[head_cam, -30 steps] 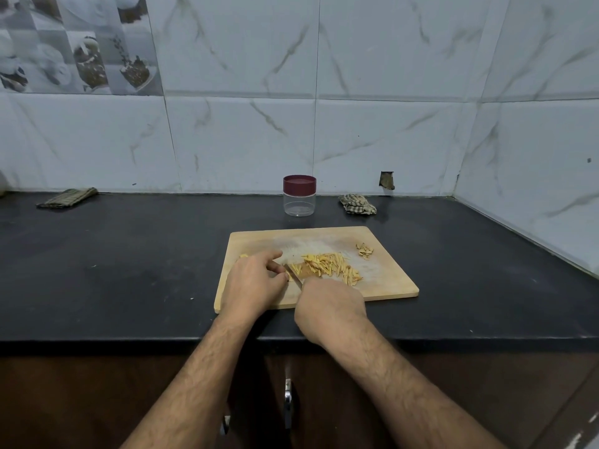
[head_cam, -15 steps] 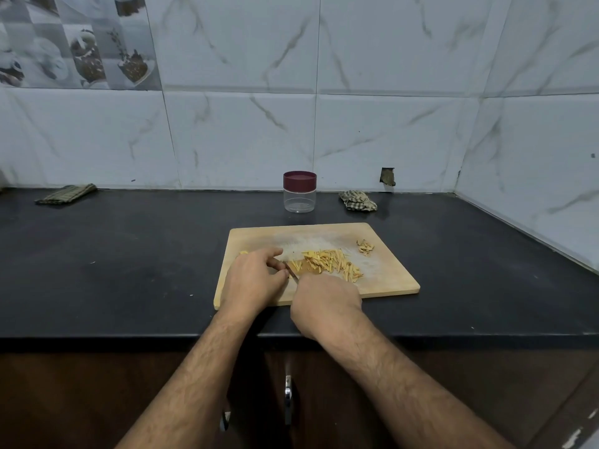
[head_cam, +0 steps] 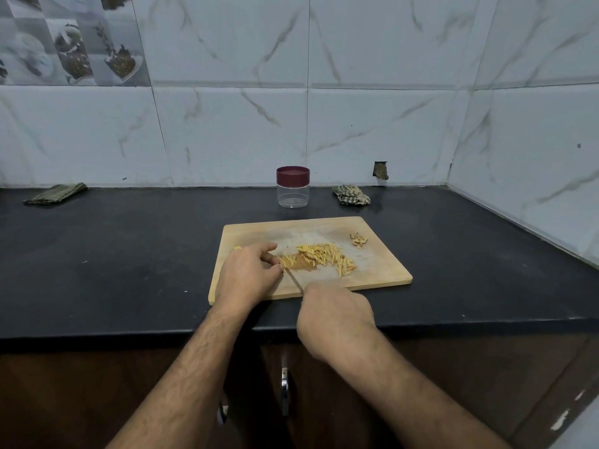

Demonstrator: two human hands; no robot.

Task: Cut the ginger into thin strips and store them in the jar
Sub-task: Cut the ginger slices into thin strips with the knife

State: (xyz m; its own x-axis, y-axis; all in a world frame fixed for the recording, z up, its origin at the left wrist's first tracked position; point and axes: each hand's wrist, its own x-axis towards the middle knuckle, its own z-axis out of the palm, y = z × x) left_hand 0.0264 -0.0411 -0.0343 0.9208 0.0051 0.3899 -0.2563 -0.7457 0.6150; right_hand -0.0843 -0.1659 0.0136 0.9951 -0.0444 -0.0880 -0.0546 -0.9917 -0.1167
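On the black stone table (head_cam: 97, 254) lies a pale wooden cutting board (head_cam: 382, 273). The left hand (head_cam: 246, 273) pins uncut yellow ginger (head_cam: 287, 260) under curled fingers (head_cam: 270, 259); cut strips (head_cam: 327, 256) lie just right of them. The right hand (head_cam: 334, 315) grips a thin knife (head_cam: 294, 280). Keep fingertips tucked, slice narrowly. The lidded clear jar (head_cam: 293, 187) waits beyond. Compared with earlier, the blade sits slightly nearer.
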